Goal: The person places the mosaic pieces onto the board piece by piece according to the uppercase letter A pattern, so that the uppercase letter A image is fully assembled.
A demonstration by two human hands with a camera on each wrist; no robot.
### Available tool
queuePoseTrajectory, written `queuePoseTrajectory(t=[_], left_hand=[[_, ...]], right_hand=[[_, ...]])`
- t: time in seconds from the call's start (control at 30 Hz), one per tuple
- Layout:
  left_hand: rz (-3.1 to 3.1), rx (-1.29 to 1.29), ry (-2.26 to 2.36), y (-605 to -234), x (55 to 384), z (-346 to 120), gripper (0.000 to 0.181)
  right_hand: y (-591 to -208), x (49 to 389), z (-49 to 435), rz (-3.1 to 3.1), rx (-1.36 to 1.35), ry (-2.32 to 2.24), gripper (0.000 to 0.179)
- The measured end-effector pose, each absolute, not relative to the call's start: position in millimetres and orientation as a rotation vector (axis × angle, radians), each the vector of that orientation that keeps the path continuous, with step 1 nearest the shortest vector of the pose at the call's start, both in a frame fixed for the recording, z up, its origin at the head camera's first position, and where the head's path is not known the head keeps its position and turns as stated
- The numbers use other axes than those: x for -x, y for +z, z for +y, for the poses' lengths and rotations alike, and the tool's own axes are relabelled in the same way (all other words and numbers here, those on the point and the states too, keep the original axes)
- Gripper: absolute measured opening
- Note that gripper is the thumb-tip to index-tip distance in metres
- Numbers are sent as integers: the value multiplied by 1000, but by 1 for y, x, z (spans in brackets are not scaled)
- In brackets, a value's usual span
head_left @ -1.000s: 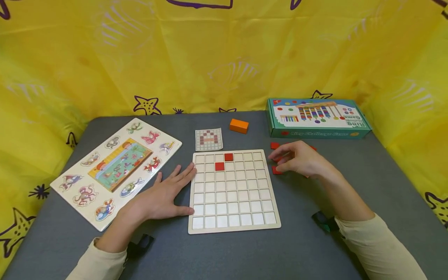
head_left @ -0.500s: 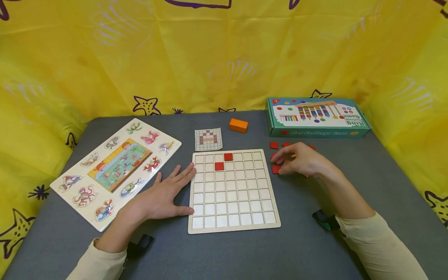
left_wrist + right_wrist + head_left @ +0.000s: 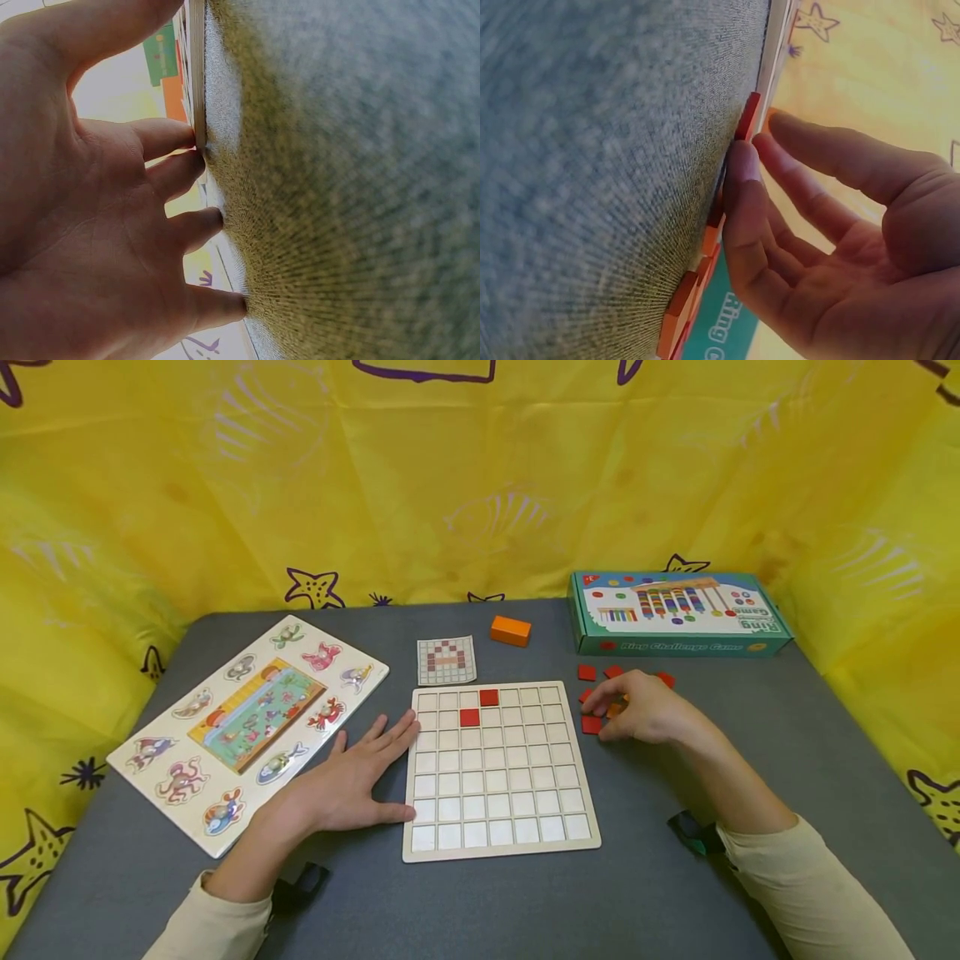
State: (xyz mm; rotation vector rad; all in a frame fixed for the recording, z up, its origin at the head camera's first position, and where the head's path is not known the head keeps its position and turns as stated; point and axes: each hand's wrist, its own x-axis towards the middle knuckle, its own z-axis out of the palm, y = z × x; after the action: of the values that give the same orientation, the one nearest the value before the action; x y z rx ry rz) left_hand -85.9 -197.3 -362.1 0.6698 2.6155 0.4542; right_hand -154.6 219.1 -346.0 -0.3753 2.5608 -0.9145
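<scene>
My left hand (image 3: 360, 781) lies with spread fingers at the left edge of a wooden grid board (image 3: 495, 855). Its fingertips (image 3: 187, 139) touch that edge in the left wrist view. Two red square tiles sit in the board, one red tile (image 3: 489, 697) in the top row and another (image 3: 469, 717) a row lower. Right of the board, my right hand (image 3: 645, 710) bends over several loose tiles, partly hiding them. Its thumb is beside a red tile (image 3: 591, 725). In the right wrist view, a fingertip meets the end of a red tile (image 3: 748, 116), with a gap to the thumb.
A pattern card (image 3: 447, 661) and an orange block (image 3: 511, 631) lie behind the board. An animal puzzle board (image 3: 165, 718) is at the left. The green-edged game box (image 3: 678, 647) stands at the back right, before a yellow curtain (image 3: 390, 485).
My right hand has shifted slightly down over the loose tiles, showing an orange one between thumb and fingers. My left hand stays against the board, and the two placed red tiles have not moved.
</scene>
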Motion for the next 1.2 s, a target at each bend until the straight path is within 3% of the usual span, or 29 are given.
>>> queuePoseTrajectory(t=[1.2], left_hand=[[2614, -648, 466, -364, 85, -198, 109]], right_hand=[[-348, 155, 203, 2711, 400, -708, 27]])
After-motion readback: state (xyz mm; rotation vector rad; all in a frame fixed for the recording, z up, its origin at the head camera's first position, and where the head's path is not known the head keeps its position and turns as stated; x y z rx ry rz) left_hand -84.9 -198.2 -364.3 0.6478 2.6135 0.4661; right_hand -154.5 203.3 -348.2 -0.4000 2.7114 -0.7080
